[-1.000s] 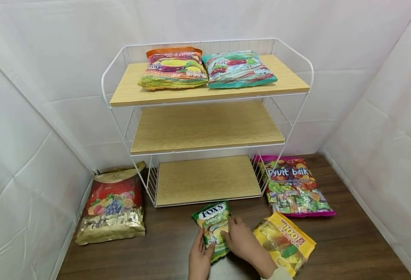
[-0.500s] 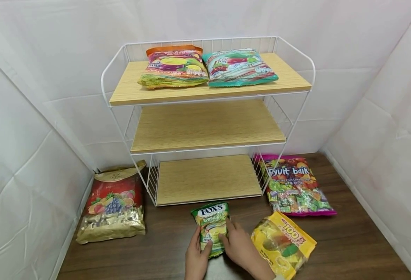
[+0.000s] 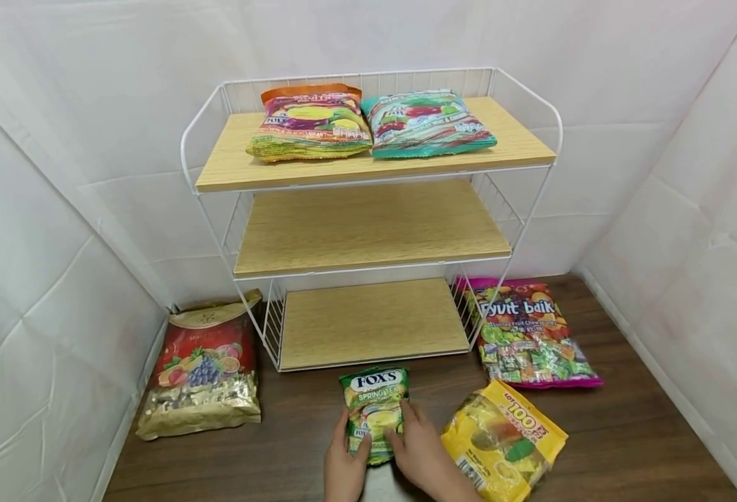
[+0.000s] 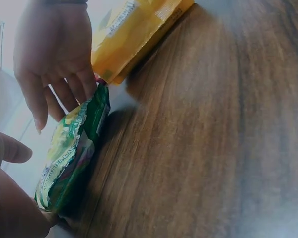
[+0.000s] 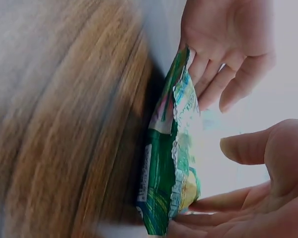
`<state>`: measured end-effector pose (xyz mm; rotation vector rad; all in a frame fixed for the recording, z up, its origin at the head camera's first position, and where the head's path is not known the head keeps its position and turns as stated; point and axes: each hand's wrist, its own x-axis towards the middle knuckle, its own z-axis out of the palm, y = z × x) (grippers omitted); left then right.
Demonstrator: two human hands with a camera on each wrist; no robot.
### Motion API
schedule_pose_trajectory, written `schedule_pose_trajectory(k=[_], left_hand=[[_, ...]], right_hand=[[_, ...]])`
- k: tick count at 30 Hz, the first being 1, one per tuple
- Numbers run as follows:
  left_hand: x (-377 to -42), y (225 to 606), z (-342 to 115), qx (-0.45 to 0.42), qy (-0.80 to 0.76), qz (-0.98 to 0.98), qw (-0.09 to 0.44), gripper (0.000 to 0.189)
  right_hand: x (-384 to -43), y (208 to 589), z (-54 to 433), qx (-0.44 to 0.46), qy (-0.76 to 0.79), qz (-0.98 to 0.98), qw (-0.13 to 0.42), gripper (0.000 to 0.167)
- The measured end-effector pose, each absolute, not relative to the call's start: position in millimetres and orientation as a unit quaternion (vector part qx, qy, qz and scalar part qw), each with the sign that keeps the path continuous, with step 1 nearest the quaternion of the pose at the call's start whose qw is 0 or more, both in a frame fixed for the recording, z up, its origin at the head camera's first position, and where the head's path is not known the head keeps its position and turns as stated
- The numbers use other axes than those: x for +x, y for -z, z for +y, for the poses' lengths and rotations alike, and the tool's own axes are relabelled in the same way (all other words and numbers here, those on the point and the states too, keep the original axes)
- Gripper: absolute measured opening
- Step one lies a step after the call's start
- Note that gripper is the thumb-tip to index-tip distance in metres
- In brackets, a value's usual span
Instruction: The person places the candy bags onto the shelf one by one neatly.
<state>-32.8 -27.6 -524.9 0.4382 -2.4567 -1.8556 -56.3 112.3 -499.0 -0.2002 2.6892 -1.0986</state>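
A green Fox's Spring Tea candy bag (image 3: 376, 408) lies on the brown wood table in front of the rack. My left hand (image 3: 346, 466) touches its left side and my right hand (image 3: 423, 452) its right. Both wrist views show fingers fairly straight along the bag's edges, some tips hidden beneath it. The left thumb (image 4: 15, 149) and the right thumb (image 5: 243, 147) stand off the bag's face. Just right of my right hand is a yellow candy bag (image 3: 507, 440) marked 100.
A white wire rack with three wooden shelves (image 3: 374, 226) stands behind. On its top shelf lie an orange-purple candy bag (image 3: 310, 124) and a teal one (image 3: 429, 124). A red-gold candy bag (image 3: 201, 369) lies left, and a pink-edged Fyuit baik bag (image 3: 531, 335) right.
The green bag has turned from a slant to nearly straight, facing the rack, and shifted slightly left. Both hands have moved a little left with it.
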Motion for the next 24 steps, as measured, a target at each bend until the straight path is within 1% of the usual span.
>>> schedule_pose_trajectory(k=[4,10,18,24], left_hand=[[-30.9,526.0,-27.6,0.149,0.597,-0.788,0.017,0.063],[-27.9,528.6,-28.1,0.139,0.604,-0.785,0.029,0.060],[-26.8,530.0,-30.8,0.117,0.614,-0.781,0.021,0.065],[-26.5,530.4,-30.6,0.106,0.617,-0.780,0.024,0.063]], right_hand=[[-55.1,499.5,110.4,-0.058,0.381,0.915,0.116,0.063],[-55.2,500.0,110.0,-0.071,0.395,0.909,0.111,0.065],[-56.1,499.1,113.0,-0.071,0.429,0.892,0.128,0.068],[-56.3,499.9,115.1,-0.076,0.441,0.883,0.141,0.069]])
